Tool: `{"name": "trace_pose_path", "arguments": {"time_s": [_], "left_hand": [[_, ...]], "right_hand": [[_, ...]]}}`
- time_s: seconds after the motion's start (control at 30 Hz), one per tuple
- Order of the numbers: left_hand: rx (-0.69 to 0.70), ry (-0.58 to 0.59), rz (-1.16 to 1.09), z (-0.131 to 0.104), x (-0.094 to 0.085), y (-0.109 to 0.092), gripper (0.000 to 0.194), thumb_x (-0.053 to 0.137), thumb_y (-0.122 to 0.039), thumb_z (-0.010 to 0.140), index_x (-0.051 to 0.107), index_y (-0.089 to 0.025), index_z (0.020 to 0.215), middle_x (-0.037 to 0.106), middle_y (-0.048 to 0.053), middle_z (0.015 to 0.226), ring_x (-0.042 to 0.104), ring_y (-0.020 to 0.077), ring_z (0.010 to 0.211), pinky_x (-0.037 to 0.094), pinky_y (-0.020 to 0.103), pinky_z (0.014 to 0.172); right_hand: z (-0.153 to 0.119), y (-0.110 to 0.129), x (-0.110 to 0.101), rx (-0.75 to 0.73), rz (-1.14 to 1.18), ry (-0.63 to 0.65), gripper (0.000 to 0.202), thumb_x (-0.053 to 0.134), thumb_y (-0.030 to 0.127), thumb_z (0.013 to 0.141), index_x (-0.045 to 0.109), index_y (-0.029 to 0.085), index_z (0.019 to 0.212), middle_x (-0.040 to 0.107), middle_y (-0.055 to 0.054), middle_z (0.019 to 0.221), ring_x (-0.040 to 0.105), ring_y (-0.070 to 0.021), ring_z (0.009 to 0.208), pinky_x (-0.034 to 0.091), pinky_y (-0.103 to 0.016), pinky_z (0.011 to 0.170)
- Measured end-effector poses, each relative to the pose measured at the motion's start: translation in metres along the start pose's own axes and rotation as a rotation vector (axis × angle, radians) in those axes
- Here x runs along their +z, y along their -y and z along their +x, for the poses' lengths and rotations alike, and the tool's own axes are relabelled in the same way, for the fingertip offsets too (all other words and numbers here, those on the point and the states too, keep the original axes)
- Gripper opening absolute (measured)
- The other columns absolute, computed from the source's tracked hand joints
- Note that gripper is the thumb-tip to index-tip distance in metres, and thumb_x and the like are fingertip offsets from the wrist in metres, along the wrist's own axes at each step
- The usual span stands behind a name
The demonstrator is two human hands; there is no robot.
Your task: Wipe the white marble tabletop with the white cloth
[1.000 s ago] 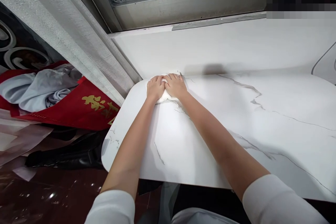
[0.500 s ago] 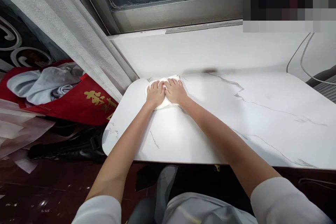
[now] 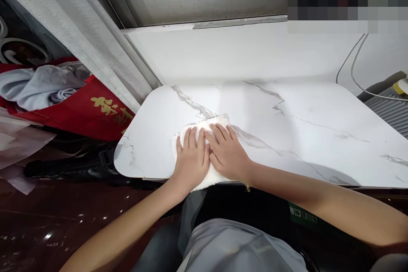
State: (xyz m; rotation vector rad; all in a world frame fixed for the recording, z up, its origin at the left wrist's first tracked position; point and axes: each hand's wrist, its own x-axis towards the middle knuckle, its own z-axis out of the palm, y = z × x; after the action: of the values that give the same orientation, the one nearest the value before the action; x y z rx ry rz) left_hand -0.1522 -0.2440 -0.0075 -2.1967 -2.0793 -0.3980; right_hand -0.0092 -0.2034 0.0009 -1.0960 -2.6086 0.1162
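A white cloth (image 3: 211, 178) lies on the white marble-patterned table (image 3: 318, 106) near its front edge, and its lower corner hangs slightly over that edge. My left hand (image 3: 193, 159) rests flat on the cloth's left part with fingers stretched forward. Close beside it, my right hand (image 3: 229, 153) presses flat on the cloth's right part, its fingers also extended. The two hands nearly touch at the thumbs and index fingers. Neither grips the cloth; both lie on top of it, covering much of its middle.
A window frame (image 3: 204, 8) rises behind the table. At left hangs a pale curtain (image 3: 86, 29) beside a red bag (image 3: 95, 106) with gold characters and grey fabric (image 3: 47, 85) inside. White cables (image 3: 353, 61) and a ridged grey object (image 3: 389, 108) are at right.
Both hands and the cloth have moved from the back of the table towards me, to its front edge. The view has shifted slightly.
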Motion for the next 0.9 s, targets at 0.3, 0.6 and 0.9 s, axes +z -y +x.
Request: {"name": "trace_pose_path", "arguments": {"time_s": [0.3,0.6,0.9], "left_hand": [[0.001,0.135,-0.052,0.032,-0.001,-0.006,0.053,0.027,-0.032,0.1,0.038,-0.013,0.148,0.041,0.02,0.155,0.033,0.0329,0.147,0.026,0.062,0.118],[0.044,0.168,-0.08,0.175,0.029,-0.01,0.048,0.025,-0.027,0.101,0.041,-0.016,0.145,0.04,0.017,0.154,0.032,0.0288,0.145,0.022,0.058,0.119],[0.017,0.117,-0.139,0.249,0.055,-0.02,0.05,0.027,-0.028,0.099,0.042,-0.018,0.146,0.041,0.013,0.155,0.032,0.0256,0.146,0.022,0.051,0.121]], "right_hand": [[0.014,-0.023,0.001,0.072,0.061,0.028,0.057,0.036,0.025,0.092,0.048,0.01,0.145,0.042,-0.017,0.155,0.033,-0.0334,0.144,0.021,-0.055,0.12],[0.115,-0.124,0.008,0.273,0.178,-0.066,0.048,0.031,0.019,0.09,0.056,0.016,0.13,0.055,-0.011,0.143,0.04,-0.0276,0.138,0.024,-0.049,0.117],[0.154,-0.184,0.009,0.288,0.148,-0.156,0.046,0.033,0.017,0.088,0.06,0.018,0.125,0.061,-0.011,0.135,0.048,-0.0285,0.128,0.033,-0.047,0.109]]}}
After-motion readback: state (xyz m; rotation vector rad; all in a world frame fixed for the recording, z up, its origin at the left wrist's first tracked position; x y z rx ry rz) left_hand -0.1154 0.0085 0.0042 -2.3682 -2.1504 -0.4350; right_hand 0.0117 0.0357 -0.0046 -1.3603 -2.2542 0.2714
